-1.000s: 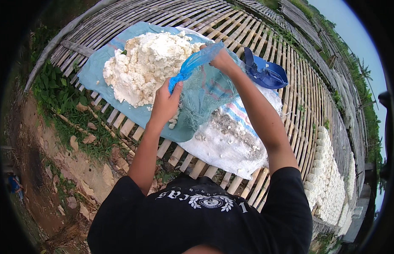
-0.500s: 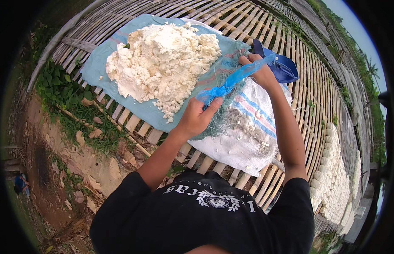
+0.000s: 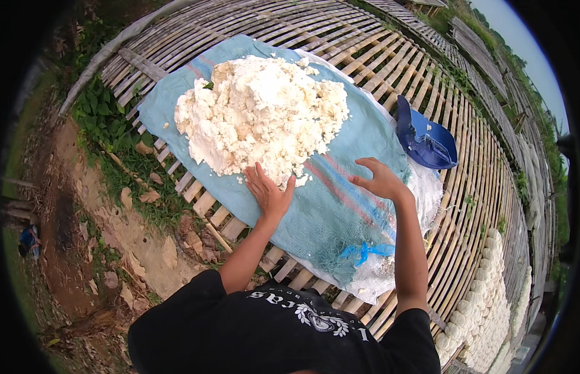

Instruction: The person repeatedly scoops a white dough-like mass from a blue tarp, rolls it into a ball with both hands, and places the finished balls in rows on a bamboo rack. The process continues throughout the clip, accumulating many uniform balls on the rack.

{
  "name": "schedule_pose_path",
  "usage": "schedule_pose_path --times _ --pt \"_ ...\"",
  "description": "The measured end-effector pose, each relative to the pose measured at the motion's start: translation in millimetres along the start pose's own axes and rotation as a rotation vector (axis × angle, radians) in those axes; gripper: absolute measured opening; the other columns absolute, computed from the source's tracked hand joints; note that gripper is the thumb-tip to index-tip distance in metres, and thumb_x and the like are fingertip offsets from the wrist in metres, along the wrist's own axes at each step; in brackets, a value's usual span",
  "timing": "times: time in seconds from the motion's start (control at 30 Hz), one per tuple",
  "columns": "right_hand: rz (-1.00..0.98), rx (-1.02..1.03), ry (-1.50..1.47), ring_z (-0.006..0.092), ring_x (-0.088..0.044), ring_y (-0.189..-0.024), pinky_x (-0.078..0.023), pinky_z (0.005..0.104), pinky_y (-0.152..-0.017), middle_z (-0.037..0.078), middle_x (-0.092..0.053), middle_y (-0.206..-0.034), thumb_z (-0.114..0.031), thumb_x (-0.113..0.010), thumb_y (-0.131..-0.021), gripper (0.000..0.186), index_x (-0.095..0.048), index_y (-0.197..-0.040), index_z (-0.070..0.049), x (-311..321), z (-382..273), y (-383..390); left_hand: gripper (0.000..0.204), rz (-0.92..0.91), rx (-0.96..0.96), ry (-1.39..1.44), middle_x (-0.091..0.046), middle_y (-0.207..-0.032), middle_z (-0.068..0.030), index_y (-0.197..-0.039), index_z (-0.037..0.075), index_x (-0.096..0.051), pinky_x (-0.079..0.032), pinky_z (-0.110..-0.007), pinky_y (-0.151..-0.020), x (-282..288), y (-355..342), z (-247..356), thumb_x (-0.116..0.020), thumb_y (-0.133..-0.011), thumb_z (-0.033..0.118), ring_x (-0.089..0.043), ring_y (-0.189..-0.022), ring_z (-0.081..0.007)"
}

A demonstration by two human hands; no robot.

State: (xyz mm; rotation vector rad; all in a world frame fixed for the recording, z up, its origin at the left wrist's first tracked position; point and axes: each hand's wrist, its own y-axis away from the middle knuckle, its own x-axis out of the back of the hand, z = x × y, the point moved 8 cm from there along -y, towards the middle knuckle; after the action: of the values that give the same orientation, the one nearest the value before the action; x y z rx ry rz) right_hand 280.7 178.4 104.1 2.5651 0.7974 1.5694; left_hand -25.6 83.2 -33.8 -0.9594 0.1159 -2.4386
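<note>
A large heap of crumbly, off-white material [image 3: 258,112] lies on a spread teal woven sack [image 3: 340,199]. My left hand [image 3: 268,194] rests at the heap's near edge, fingers spread and pointing away from me, seemingly touching loose lumps. To the right, my right hand [image 3: 384,181] is over the teal sack, fingers apart and nothing in them. A blue plastic strip [image 3: 366,250] lies on the sack's frayed near end. Under it, a white woven sack [image 3: 425,187] shows along the right side.
A slatted bamboo platform [image 3: 464,206] carries everything. A dark blue plastic scoop-like container [image 3: 427,137] sits right of the sacks. Rows of pale rounded pieces [image 3: 474,311] stand at lower right. Plants [image 3: 103,124] and dirt ground border the platform's left.
Both hands have let go of the blue strip and the sack's end, which now lies spread over the white sack. My left hand has moved to the heap; the right is over the cloth.
</note>
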Motion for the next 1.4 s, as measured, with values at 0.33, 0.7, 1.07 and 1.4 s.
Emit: schedule_pose_path --times 0.33,0.7,1.07,1.4 --pt "0.389 0.153 -0.444 0.0408 -0.047 -0.146 -0.037 0.0451 -0.123 0.028 -0.052 -0.154 -0.019 -0.047 -0.096 0.059 -0.054 -0.149 0.004 -144.5 -72.9 -134.9 0.064 0.231 0.044 0.163 -0.035 -0.166 -0.0251 -0.158 0.001 -0.039 -0.023 -0.058 -0.126 12.6 -9.2 11.0 -0.059 -0.108 0.035 -0.029 -0.157 -0.0435" --pt "0.402 0.185 -0.531 0.0423 -0.047 -0.146 -0.035 0.0459 -0.124 0.026 -0.054 -0.154 -0.016 -0.043 -0.096 0.058 -0.053 -0.150 0.003 -169.2 -102.3 -110.9 0.046 0.252 0.118 0.314 -0.054 -0.152 -0.0213 -0.150 0.003 -0.056 -0.042 -0.046 -0.116 12.8 -18.2 7.3 -0.053 -0.112 0.029 -0.051 -0.142 -0.0370" --pt "0.284 -0.079 -1.759 0.0255 -0.063 -0.127 -0.050 0.0395 -0.110 0.018 -0.062 -0.143 -0.036 -0.048 -0.112 0.049 -0.060 -0.144 0.000 -146.7 -106.2 -64.9 0.043 0.169 0.556 1.214 -0.061 -0.139 -0.0112 -0.138 0.005 -0.058 -0.050 -0.038 -0.107 2.2 -31.5 65.4 -0.059 -0.111 0.039 -0.060 -0.126 -0.0220" --pt "0.725 0.156 -1.558 0.0194 -0.059 -0.130 -0.047 0.0347 -0.111 0.016 -0.065 -0.143 -0.029 -0.068 -0.107 0.047 -0.065 -0.144 0.000 -49.2 -96.6 -12.8 0.044 -0.183 0.474 1.507 -0.059 -0.141 -0.0098 -0.143 0.011 -0.055 -0.050 -0.038 -0.109 -9.9 -44.8 170.6 -0.051 -0.112 0.042 -0.057 -0.131 -0.0230"
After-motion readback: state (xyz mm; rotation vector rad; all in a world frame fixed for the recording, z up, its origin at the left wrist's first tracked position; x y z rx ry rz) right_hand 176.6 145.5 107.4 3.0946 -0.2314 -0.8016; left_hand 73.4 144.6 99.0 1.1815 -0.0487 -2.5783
